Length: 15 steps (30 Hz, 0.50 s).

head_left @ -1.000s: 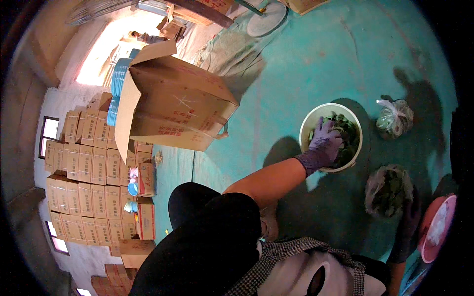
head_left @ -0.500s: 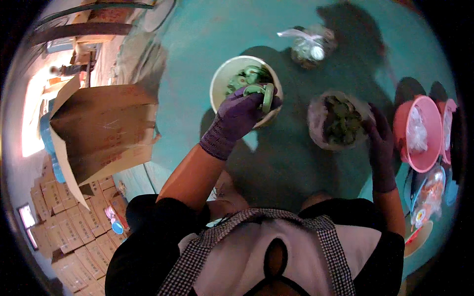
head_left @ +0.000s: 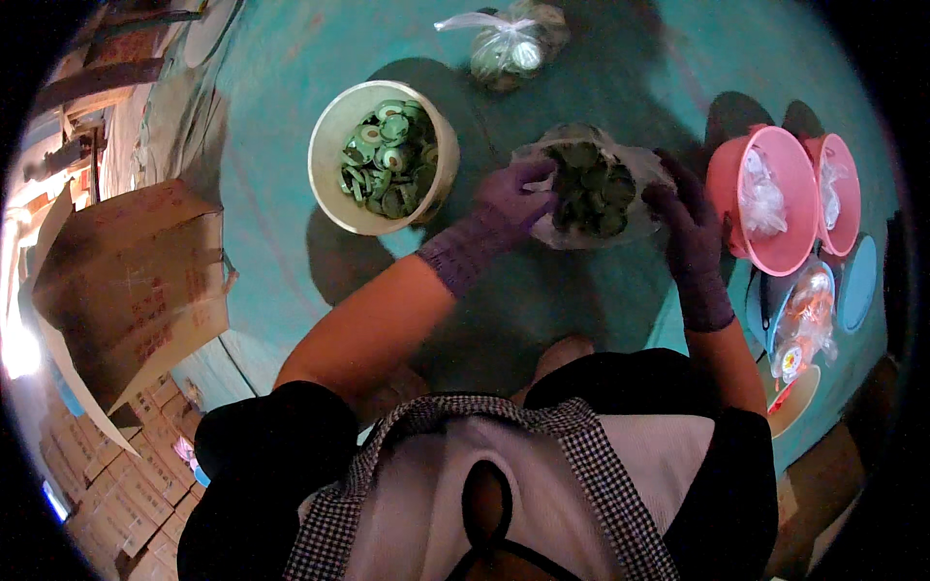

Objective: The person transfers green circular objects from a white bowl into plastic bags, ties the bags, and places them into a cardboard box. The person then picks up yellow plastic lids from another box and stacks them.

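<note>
Both my hands wear purple gloves. In front of me stands an open clear plastic bag [head_left: 644, 172], filled with dark green round pieces [head_left: 589, 189]. At its left rim, my left hand [head_left: 511, 205] has its fingers closed on the plastic. My right hand [head_left: 690, 213] curls its fingers on the bag's right edge, gripping the film there. Left of the bag is a white bucket [head_left: 319, 160] that holds many pale and dark green round pieces [head_left: 389, 155], some with a ring and a light centre.
A tied clear bag [head_left: 513, 53] of similar pieces lies at the far side. Two pink basins [head_left: 790, 228] with plastic bags inside stand at the right, beside a blue basin [head_left: 775, 305] and a blue lid [head_left: 856, 284]. An open cardboard box [head_left: 145, 281] and stacked cartons [head_left: 116, 494] are on the left.
My left hand has gone from above the bucket to the bag's left rim; the pale green ring-shaped piece no longer shows in it. The whole view has shifted, moving the surroundings leftward.
</note>
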### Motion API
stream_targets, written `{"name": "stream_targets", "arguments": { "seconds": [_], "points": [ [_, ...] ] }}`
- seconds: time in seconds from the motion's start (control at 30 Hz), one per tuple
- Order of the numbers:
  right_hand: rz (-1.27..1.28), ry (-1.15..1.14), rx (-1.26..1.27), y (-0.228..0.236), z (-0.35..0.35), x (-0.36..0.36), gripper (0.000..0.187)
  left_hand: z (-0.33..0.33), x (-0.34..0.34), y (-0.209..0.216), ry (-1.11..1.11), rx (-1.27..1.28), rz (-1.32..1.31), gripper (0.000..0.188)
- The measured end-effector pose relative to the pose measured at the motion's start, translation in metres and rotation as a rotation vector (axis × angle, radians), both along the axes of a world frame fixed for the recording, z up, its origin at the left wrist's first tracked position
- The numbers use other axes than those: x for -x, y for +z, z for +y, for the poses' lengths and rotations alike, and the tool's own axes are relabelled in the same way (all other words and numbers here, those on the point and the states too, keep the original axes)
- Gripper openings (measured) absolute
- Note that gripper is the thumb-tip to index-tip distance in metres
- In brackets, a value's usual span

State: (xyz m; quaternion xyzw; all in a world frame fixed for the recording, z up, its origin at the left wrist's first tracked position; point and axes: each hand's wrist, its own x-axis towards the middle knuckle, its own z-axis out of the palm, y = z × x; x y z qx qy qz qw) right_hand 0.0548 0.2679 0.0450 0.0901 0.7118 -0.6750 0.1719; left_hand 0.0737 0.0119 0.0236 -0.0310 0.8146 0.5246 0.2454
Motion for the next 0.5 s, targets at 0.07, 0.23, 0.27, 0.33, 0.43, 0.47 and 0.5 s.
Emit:
{"name": "stream_targets", "arguments": {
  "seconds": [0.07,0.23,0.27,0.33,0.43,0.47,0.5],
  "points": [
    [-0.015,-0.015,0.012,-0.005,0.002,-0.001,0.043,-0.021,-0.013,0.035,0.012,0.083,0.06,0.046],
    [0.055,0.003,-0.044,-0.004,0.0,0.001,0.045,-0.112,-0.019,0.066,0.167,0.424,0.257,0.042],
    [0.045,0.023,-0.045,-0.008,0.002,0.002,0.045,-0.135,-0.013,0.06,0.147,0.494,0.216,0.044],
    [0.044,0.049,-0.037,-0.008,-0.002,0.003,0.044,-0.178,0.001,0.036,0.111,0.624,0.137,0.047],
    [0.067,0.073,-0.03,-0.005,-0.01,0.005,0.044,-0.193,0.009,-0.004,-0.089,0.775,0.311,0.052],
    [0.081,0.087,-0.046,-0.004,-0.01,0.005,0.044,-0.184,0.013,-0.003,-0.158,0.897,0.307,0.056],
    [0.096,0.101,-0.061,-0.005,-0.01,0.005,0.044,-0.179,0.016,-0.007,-0.178,0.967,0.311,0.055]
  ]
}}
